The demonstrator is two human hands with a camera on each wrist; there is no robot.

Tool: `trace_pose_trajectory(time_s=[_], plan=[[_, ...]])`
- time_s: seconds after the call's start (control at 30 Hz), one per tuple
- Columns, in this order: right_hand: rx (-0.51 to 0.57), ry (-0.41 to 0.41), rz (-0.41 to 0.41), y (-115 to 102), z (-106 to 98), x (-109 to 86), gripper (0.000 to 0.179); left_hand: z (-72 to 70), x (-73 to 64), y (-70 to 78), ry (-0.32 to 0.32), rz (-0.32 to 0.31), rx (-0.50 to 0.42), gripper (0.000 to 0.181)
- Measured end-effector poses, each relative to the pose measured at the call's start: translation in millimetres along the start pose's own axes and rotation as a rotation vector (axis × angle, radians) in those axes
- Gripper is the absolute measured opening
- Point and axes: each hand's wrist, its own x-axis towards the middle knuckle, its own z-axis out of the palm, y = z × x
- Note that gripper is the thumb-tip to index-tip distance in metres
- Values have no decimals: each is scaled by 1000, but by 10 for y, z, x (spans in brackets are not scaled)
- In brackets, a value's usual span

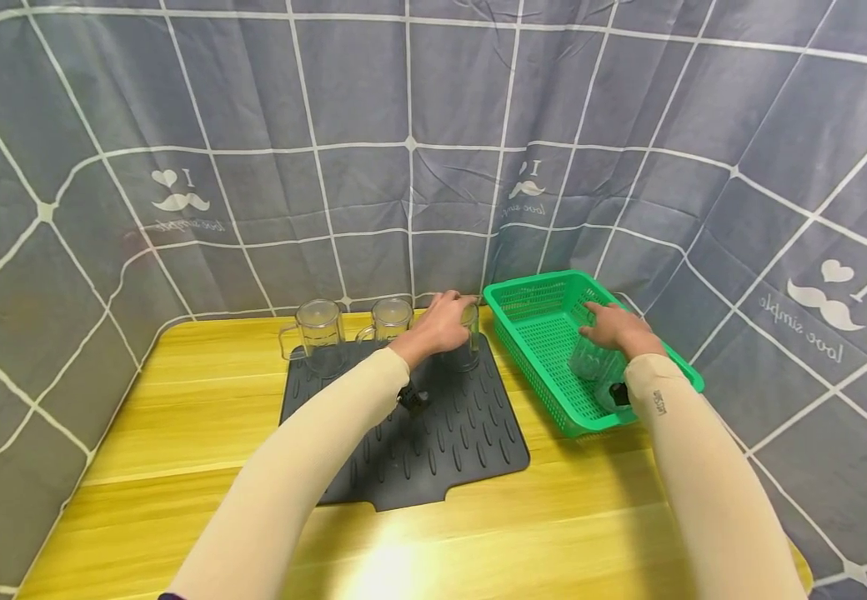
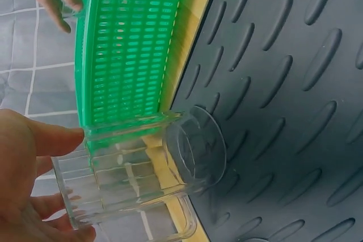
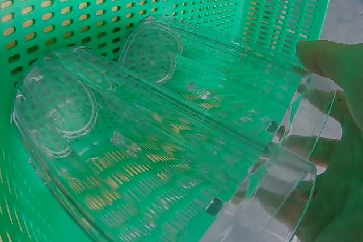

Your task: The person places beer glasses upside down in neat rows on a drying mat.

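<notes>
In the head view my left hand (image 1: 444,322) holds a clear glass mug (image 1: 468,346) upright at the far right corner of the black ridged mat (image 1: 433,442). Seen from the left wrist, thumb and fingers grip the mug (image 2: 130,168) around its upper end, its lower end at the mat. My right hand (image 1: 617,327) reaches into the green basket (image 1: 534,367). Two clear glasses (image 3: 170,157) lie on their sides there, side by side. The right thumb and fingers (image 3: 323,60) straddle the near end of the farther glass (image 3: 227,72).
Two more glass mugs with handles, one at the far left (image 1: 321,333) and one beside it (image 1: 392,317), stand along the mat's back edge. A yellow wooden table (image 1: 201,417) lies beneath. Grey checked curtain (image 1: 358,192) encloses the back and sides.
</notes>
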Motion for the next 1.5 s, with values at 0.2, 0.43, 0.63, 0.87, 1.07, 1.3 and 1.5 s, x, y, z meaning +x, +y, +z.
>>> trace_pose_trajectory(time_s=[0.2,0.43,0.63,0.87,1.07,1.3,1.5], plan=[[1,-2,3,-69,0,12,70,21,12,-9,-6,-13,28,60],[-4,5,10,-116,-9,25,70,27,2,-16,4,-20,39,61],[-7,12,9,-113,4,40,70,14,-23,-10,5,-25,36,64],[-7,18,-3,-104,12,32,70,2,-59,4,36,-19,49,67],[-17,22,-3,-72,30,15,70,22,-106,18,66,-4,45,67],[-27,44,7,-20,42,6,68,47,-234,44,82,32,14,66],[-10,55,8,25,36,-13,68,59,-397,48,113,70,13,65]])
